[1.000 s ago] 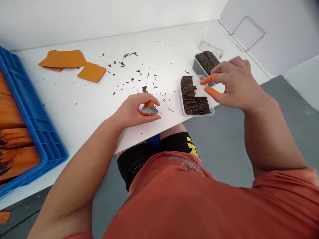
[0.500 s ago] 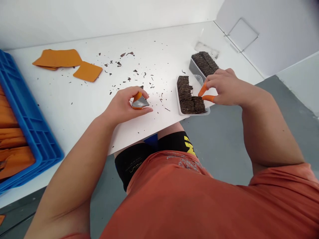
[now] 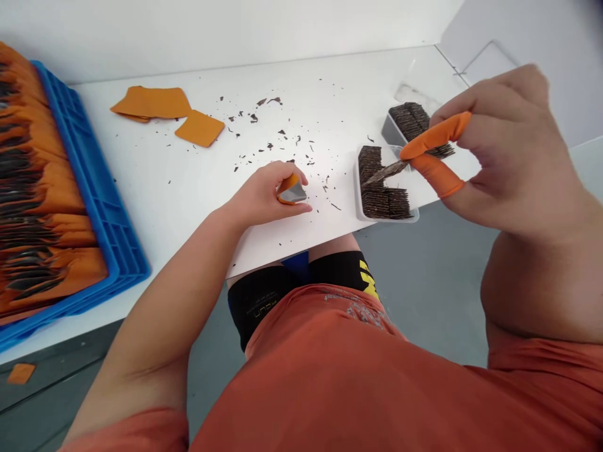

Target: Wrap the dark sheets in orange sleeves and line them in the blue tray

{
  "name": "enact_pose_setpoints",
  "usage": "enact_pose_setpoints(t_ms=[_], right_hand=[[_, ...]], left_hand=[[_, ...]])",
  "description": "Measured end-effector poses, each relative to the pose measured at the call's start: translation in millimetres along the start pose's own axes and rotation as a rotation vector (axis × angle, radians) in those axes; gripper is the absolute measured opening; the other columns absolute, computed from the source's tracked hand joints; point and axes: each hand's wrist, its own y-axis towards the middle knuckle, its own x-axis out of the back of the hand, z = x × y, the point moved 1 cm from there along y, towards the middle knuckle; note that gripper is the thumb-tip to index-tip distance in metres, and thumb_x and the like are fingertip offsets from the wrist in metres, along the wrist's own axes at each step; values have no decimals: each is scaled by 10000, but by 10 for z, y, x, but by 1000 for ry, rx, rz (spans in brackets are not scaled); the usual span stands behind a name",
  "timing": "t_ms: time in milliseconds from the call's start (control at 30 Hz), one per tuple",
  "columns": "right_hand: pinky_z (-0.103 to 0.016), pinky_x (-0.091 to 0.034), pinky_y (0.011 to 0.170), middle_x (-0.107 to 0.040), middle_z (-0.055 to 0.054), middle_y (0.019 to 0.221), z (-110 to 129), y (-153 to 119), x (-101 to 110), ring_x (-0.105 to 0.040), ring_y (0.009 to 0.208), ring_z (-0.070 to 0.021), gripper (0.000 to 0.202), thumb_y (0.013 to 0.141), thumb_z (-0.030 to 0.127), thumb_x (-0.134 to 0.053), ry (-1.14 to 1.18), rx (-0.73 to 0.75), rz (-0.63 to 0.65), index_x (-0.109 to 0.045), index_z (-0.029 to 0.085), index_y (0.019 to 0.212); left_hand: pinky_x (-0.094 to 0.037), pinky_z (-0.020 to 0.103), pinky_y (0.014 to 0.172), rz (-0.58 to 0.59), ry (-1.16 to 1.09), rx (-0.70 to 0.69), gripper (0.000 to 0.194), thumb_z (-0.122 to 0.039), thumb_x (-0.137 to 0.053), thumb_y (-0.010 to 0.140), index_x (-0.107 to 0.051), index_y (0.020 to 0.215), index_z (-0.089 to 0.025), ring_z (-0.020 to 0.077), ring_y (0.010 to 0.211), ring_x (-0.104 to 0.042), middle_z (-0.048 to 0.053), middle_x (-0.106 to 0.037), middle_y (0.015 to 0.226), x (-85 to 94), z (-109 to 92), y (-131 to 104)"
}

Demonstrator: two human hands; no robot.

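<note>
White worktop (image 3: 179, 188) stretches before you, with a blue crate (image 3: 103, 182) at its left and loose dark flakes (image 3: 254, 118) across the middle. Your left hand (image 3: 264, 196) curls half open around an orange pouch (image 3: 293, 191), thumb apart from fingers, the silver-lined mouth facing right. Your right hand (image 3: 406, 158) pinches a dark slice (image 3: 387, 171), perhaps several together, between thumb and finger in orange covers (image 3: 438, 135), tips closed. It slants over the near tub (image 3: 415, 217); whether its far end touches the packed rows (image 3: 372, 201), you cannot tell. It looks brittle: pinch lightly, square to the flat faces, clear the rows before turning your wrist, and hold the pouch's mouth spread without crushing its walls.
</note>
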Motion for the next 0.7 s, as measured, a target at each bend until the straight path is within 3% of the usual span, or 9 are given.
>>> enact_pose_setpoints(t_ms=[100, 200, 300, 400, 500, 600, 700], right_hand=[[-646, -469, 984, -781, -87, 1148, 281, 168, -127, -663, 1207, -351, 309, 1082, 472, -553, -99, 142, -177, -749, 294, 922], [-621, -470, 968, -774, -51, 1068, 480, 302, -340, -682, 1199, -325, 354, 1097, 428, -517, -38, 234, -243, -771, 319, 877], [-611, -441, 1001, -767, -47, 1075, 556, 382, -528, -637, 1256, -309, 445, 1124, 399, -447, 33, 175, -112, -784, 344, 839], [-666, -390, 1095, -758, -60, 1184, 545, 405, -655, -568, 1335, -336, 454, 1119, 496, -451, 49, 132, 60, -784, 324, 862], [-710, -331, 1162, -742, -88, 1212, 514, 387, -716, -554, 1353, -367, 449, 1098, 533, -467, 72, 74, 150, -776, 286, 886], [-675, -382, 1130, -748, -94, 1145, 516, 346, -725, -585, 1309, -367, 430, 1080, 507, -483, 99, 38, 91, -767, 287, 844], [-646, -423, 1100, -749, -84, 1124, 544, 298, -741, -608, 1275, -357, 408, 1085, 477, -456, 127, 3, 39, -801, 329, 925]], left_hand=[[-566, 355, 841, 24, -91, 25, 353, -372, -910, 779, -681, 994, -210, 233, 996, -730, 68, -780, 1047, -13, -23, -4], [-564, 337, 783, 140, -241, 60, 417, -376, -929, 743, -693, 1042, -208, 219, 930, -710, 60, -765, 1026, -8, -67, -5], [-577, 338, 772, 268, -318, 65, 483, -378, -948, 710, -711, 1099, -220, 221, 928, -706, 55, -764, 1057, 17, -105, -1], [-609, 364, 839, 345, -351, 55, 490, -373, -961, 687, -723, 1096, -247, 245, 1009, -729, 48, -776, 1108, 45, -120, 2], [-610, 376, 852, 405, -365, 92, 498, -377, -968, 668, -720, 1083, -255, 251, 1011, -736, 39, -773, 1107, 54, -123, 0], [-587, 363, 810, 412, -397, 135, 535, -377, -969, 646, -700, 1088, -239, 229, 936, -708, 34, -749, 1068, 35, -125, 4], [-554, 341, 769, 345, -432, 125, 570, -384, -976, 629, -679, 1091, -230, 200, 867, -653, 25, -712, 1015, -14, -118, 18]])
